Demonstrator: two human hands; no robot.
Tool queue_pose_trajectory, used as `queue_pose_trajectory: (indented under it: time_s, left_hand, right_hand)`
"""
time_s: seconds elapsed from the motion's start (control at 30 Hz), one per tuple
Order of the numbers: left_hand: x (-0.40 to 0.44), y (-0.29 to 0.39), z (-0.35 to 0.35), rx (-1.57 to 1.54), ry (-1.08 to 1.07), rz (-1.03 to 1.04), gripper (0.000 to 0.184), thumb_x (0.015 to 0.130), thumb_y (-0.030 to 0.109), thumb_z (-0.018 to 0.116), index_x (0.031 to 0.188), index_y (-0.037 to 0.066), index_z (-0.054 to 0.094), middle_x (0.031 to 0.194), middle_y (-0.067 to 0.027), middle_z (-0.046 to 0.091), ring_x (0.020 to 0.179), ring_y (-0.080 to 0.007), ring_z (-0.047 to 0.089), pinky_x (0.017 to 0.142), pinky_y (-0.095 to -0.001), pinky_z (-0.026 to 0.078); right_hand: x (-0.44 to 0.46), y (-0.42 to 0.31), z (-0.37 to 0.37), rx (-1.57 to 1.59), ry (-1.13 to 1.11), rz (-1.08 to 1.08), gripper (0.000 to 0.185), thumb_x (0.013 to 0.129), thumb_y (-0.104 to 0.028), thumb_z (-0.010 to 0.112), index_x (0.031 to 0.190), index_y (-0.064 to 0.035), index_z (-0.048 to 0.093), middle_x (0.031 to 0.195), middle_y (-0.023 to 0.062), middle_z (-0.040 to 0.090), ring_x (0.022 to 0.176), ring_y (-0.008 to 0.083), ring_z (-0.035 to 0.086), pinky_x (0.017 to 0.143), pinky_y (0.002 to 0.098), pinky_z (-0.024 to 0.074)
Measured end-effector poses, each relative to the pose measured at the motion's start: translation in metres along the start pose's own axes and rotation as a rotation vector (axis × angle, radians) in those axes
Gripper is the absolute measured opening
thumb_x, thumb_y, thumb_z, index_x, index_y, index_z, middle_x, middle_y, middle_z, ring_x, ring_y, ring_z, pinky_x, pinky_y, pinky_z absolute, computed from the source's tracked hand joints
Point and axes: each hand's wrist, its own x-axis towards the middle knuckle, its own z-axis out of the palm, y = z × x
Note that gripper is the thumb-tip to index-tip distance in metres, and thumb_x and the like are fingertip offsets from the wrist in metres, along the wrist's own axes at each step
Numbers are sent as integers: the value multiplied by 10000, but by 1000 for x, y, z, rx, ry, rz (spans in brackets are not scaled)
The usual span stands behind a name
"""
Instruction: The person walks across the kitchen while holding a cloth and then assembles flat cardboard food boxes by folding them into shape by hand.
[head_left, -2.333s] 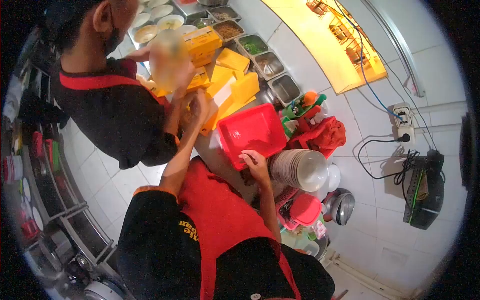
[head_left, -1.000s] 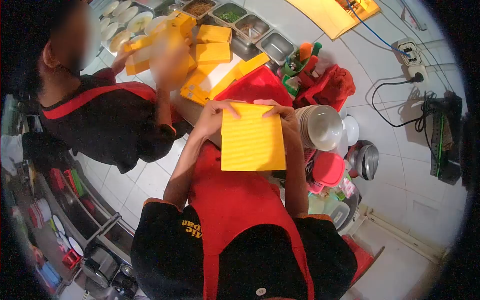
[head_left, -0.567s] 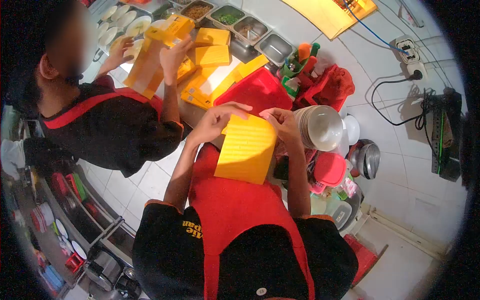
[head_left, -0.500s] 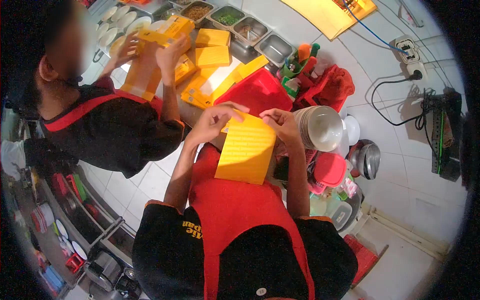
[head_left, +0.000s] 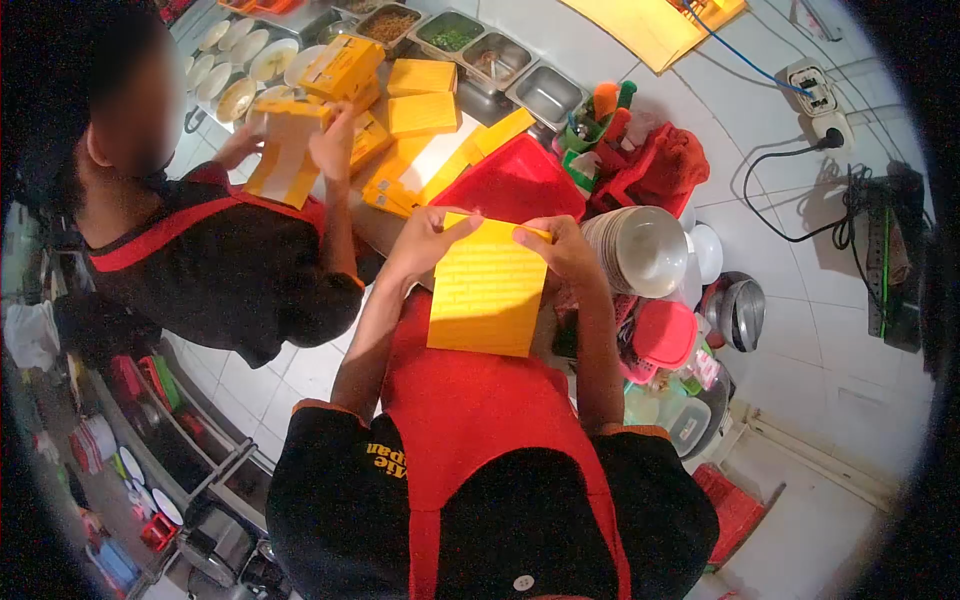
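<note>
A yellow carton piece [head_left: 487,295] with a brick-like pattern hangs in front of the red apron, held by both hands along its upper edge. My left hand [head_left: 427,243] grips the upper left corner, its thumb over the front. At the upper right corner my right hand [head_left: 567,250] pinches the edge between thumb and fingers. Just beyond the hands lies a red tray [head_left: 520,178]. Behind it are flat yellow cartons [head_left: 405,185] and folded yellow boxes [head_left: 422,113].
At the left a co-worker [head_left: 215,260] holds another yellow carton [head_left: 285,160]. Stacked bowls [head_left: 650,252], a pink-red basket [head_left: 664,333] and a red container [head_left: 655,175] stand at the right. Metal food pans [head_left: 548,93] line the wall; plates [head_left: 238,100] are at the back left.
My hands went from the cartons and the red tray to holding a yellow carton piece before the apron. It has since straightened from a slight tilt. The co-worker's carton has also changed position.
</note>
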Motion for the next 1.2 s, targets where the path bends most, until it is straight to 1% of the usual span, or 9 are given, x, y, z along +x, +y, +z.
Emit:
queue_pose_trajectory:
  time_s: [0.17,0.4,0.5,0.63,0.7,0.73,0.77,0.87,1.2]
  left_hand:
    - [5,-6,-1,-106,20,-15,245,959,224,693,1014,-9,744,889,-31,744,712,-48,645,646,-213,502]
    - [9,-20,-26,-410,168,-173,203,938,202,714,941,1,743,855,-64,749,680,-116,691,624,-258,537]
    - [17,-34,-24,-335,106,-254,383,971,343,664,1120,-9,691,1004,-113,741,807,-159,712,692,-283,552]
    - [7,-23,-8,-391,-20,-97,638,987,513,569,1343,-16,545,1209,-144,678,1020,-201,683,823,-300,540]
    - [5,-22,-3,-363,65,169,712,1037,591,342,1401,-10,456,1164,-109,685,1084,-200,642,918,-335,516]
    - [-1,-13,-8,-399,-101,199,554,1051,437,474,1383,-6,482,1149,-64,686,1031,-155,645,889,-297,516]
    - [-4,-6,-4,-401,-103,197,554,1051,437,474,1383,-6,482,1149,-64,686,1031,-155,645,889,-297,516]
    - [-4,1,5,-48,-47,316,459,943,29,661,1374,13,504,1149,-19,683,1023,-71,615,870,-239,489]
    - [-10,1,3,-70,-116,305,612,905,-59,650,1466,3,413,1351,-68,591,1219,-141,563,1019,-292,442]
  right_hand:
    - [7,2,-12,146,-92,21,276,999,-191,582,989,42,729,866,4,715,766,69,621,700,253,496]
    - [-12,-26,-14,-413,132,-566,376,843,-76,672,1219,-82,671,1389,91,592,1291,226,541,1025,362,445]
    - [-14,-14,-5,-761,203,-764,433,802,-75,695,1232,-129,676,1363,108,620,1268,283,576,1043,404,445]
    - [-20,2,-9,-191,-31,-347,254,903,-100,685,1132,9,676,1025,70,736,959,167,683,903,330,513]
    - [-20,9,-2,48,262,-238,209,963,-128,646,1088,37,671,980,36,709,885,104,654,808,288,524]
    - [-21,6,-7,17,214,-187,231,980,-149,636,1136,21,645,1009,32,695,916,111,644,811,289,518]
    - [-19,8,-6,16,215,-185,231,980,-149,636,1136,21,645,1009,32,695,916,111,644,811,289,518]
    - [-14,8,2,215,137,-295,309,967,-118,638,1243,7,582,1082,46,679,978,120,639,849,287,513]
    - [-16,2,3,369,91,-227,413,954,-84,638,1335,-8,500,1168,70,661,1047,135,638,896,297,512]
